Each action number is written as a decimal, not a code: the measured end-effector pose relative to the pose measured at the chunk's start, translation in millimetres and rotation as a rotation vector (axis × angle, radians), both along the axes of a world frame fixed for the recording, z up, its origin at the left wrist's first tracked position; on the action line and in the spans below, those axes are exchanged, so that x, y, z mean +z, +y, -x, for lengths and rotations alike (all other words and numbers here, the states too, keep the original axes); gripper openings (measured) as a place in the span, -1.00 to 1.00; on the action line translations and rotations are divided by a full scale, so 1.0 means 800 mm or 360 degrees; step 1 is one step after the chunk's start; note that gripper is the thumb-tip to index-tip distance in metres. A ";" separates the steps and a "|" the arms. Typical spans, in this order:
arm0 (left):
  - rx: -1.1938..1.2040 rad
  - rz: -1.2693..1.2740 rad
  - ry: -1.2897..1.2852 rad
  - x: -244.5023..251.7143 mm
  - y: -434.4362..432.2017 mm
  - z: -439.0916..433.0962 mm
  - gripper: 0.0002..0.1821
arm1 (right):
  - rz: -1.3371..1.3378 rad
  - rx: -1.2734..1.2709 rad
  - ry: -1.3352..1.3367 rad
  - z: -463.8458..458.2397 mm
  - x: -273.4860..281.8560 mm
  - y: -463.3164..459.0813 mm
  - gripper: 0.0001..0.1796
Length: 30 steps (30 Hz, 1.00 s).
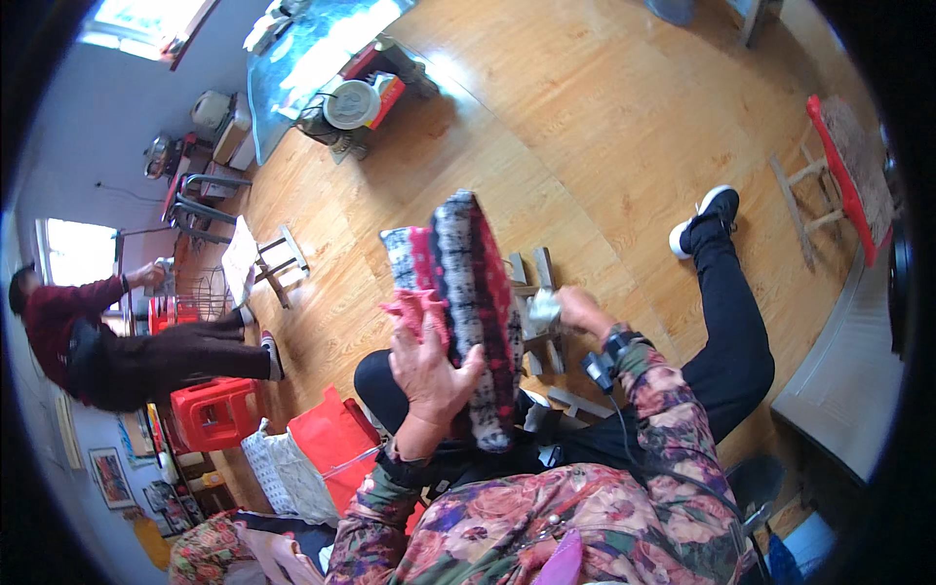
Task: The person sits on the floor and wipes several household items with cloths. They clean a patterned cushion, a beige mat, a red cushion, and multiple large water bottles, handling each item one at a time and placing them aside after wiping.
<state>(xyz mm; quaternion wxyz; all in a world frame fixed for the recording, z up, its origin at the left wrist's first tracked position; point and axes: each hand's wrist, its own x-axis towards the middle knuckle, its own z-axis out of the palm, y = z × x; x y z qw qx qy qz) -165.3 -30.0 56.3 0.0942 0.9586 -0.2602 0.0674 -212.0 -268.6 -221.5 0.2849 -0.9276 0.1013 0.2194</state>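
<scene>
Upright over my lap stands a thick textile piece (475, 292), patterned in black, white and red, perhaps a folded cushion or knitted cloth. My left hand (428, 380) grips its near side, thumb on the striped face. A ruffled pink cloth or yarn piece (417, 311) shows at the fingertips. To the right of the textile, my right hand (585, 311) is curled around a whitish object (543, 311), blurred and too unclear to name. Behind that hand is a low wooden stool (542, 267), partly hidden by the textile.
At left a person (131, 351) holds a grey object beside a small folding stool (252, 263). Red plastic stools (216, 415) and a white patterned bag (274, 468) lie left of my legs. A glass-topped table (329, 51) is ahead; a padded chair (848, 175) stands right.
</scene>
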 end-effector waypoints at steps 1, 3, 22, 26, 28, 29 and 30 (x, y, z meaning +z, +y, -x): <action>-0.0013 0.0022 -0.0061 0.001 0.000 0.004 -0.12 | -0.0215 -0.0380 -0.0164 -0.013 0.023 -0.020 -0.84; -0.0196 0.0201 0.0000 -0.003 -0.005 0.012 -0.06 | -0.1929 -0.1203 -0.0335 -0.019 0.072 -0.051 -0.80; -0.0811 0.1443 0.1479 -0.070 -0.212 0.121 -0.10 | -0.0042 -0.1434 -0.1043 0.192 0.227 -0.210 -0.32; -0.0961 0.1471 0.1476 -0.087 -0.235 0.149 -0.07 | -0.0036 -0.1291 -0.1030 0.234 0.216 -0.219 0.02; -0.1009 0.1504 0.1533 -0.098 -0.246 0.162 -0.08 | 0.0343 -0.1369 -0.0947 0.250 0.204 -0.221 0.08; -0.1038 0.1557 0.1524 -0.103 -0.250 0.167 -0.09 | 0.0324 -0.1405 -0.0940 0.257 0.200 -0.222 0.09; -0.1059 0.1622 0.1542 -0.107 -0.254 0.170 -0.12 | 0.0325 -0.1383 -0.1070 0.263 0.198 -0.224 -0.02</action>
